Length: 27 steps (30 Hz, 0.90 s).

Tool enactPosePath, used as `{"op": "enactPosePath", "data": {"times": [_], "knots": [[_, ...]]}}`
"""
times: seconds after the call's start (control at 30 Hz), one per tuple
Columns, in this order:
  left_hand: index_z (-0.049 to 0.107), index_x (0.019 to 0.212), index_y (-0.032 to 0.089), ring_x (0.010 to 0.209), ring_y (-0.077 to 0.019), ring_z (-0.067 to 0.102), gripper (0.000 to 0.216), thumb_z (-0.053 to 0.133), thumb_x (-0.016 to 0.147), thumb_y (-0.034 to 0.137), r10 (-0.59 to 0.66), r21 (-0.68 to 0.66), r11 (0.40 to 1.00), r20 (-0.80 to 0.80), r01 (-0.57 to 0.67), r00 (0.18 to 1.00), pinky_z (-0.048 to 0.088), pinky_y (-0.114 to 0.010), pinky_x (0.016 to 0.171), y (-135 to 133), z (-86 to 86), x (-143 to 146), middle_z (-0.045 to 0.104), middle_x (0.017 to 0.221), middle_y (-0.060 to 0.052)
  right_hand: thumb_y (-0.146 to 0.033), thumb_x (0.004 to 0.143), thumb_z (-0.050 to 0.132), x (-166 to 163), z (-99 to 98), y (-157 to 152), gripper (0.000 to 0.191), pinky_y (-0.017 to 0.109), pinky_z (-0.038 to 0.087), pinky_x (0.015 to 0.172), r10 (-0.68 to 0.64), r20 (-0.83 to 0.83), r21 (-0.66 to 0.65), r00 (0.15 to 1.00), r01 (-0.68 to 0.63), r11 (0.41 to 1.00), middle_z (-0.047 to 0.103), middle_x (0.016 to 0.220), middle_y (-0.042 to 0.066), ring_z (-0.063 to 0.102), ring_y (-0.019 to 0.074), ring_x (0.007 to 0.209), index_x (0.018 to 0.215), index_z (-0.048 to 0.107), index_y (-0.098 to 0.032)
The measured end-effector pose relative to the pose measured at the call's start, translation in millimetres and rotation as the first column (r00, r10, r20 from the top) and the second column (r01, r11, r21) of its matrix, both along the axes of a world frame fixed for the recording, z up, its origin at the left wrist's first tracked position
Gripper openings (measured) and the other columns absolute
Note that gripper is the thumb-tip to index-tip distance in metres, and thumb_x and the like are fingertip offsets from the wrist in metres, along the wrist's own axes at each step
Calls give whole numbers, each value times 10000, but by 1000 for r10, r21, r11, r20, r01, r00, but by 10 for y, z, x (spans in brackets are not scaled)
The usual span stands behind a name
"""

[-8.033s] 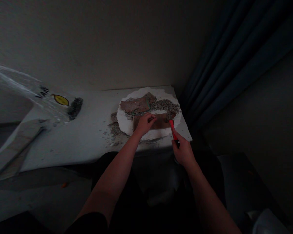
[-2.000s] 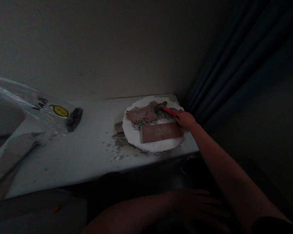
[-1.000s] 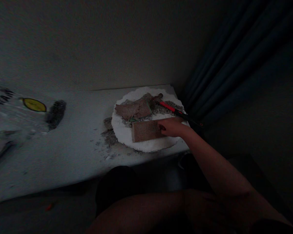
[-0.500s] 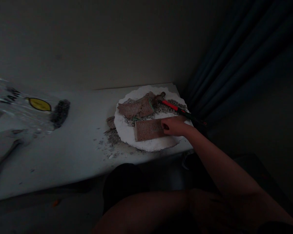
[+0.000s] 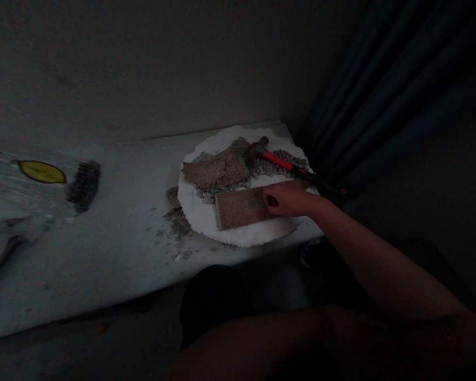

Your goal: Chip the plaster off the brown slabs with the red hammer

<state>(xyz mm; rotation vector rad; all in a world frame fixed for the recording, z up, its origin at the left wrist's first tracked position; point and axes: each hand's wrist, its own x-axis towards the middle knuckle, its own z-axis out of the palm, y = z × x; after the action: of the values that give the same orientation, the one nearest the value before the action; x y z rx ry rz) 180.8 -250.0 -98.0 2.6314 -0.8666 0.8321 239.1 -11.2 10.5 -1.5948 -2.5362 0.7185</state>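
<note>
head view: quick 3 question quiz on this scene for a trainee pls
1. True or false: the right hand touches the perforated brown board.
2. Where does the red-handled hammer lie? A: in the right hand. B: on the white pad, behind the board. C: on the floor.
3. Fill the gap: grey ____ lies scattered on the table just left of the pad.

Key: 1 true; 2 B; 3 debris.

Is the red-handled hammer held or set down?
Set down: the hammer lies on the white disc; the right hand rests on the perforated board.
</note>
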Motion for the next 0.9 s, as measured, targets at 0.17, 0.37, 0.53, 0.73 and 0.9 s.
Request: {"op": "enactPosePath", "data": {"times": [0.17,0.37,0.53,0.73,0.9], "knots": [[704,1239,450,1249,-276,600,712,417,717,840,339,60,938,-364,-341,868,538,-454,938,7,-18,132,613,1387,21,-169,829,577,1,39,-37,69,275,318,638,9,9,8,1000,-10,1000,688,890,64,561,170,745,882,621,-180],[751,1205,334,1243,-309,609,746,412,744,813,528,210,847,-427,-488,734,542,-473,934,-120,-49,172,628,1345,-64,-188,889,554,26,30,-18,67,271,341,675,23,-22,-20,999,-24,1000,686,935,71,575,172,779,896,620,-177],[742,1230,282,1221,-286,627,823,361,756,836,481,192,876,-386,-441,787,553,-432,905,-276,71,104,653,1279,-94,-181,892,562,34,0,-12,53,272,344,682,27,-19,-33,999,-28,999,685,955,77,579,175,790,904,613,-176],[712,1271,329,1287,-289,588,843,351,725,861,403,157,915,-325,-371,856,544,-437,918,-273,167,101,618,1350,-51,-198,911,533,31,4,-23,78,283,333,672,33,14,-39,999,-33,999,679,961,86,572,184,786,917,607,-173],[690,1299,334,1334,-291,549,849,340,724,852,379,145,925,-301,-351,875,525,-452,955,-241,203,85,584,1396,-25,-211,937,494,30,-8,-26,114,286,330,678,45,33,-28,998,-44,999,670,960,90,562,178,780,916,598,-170]]}}
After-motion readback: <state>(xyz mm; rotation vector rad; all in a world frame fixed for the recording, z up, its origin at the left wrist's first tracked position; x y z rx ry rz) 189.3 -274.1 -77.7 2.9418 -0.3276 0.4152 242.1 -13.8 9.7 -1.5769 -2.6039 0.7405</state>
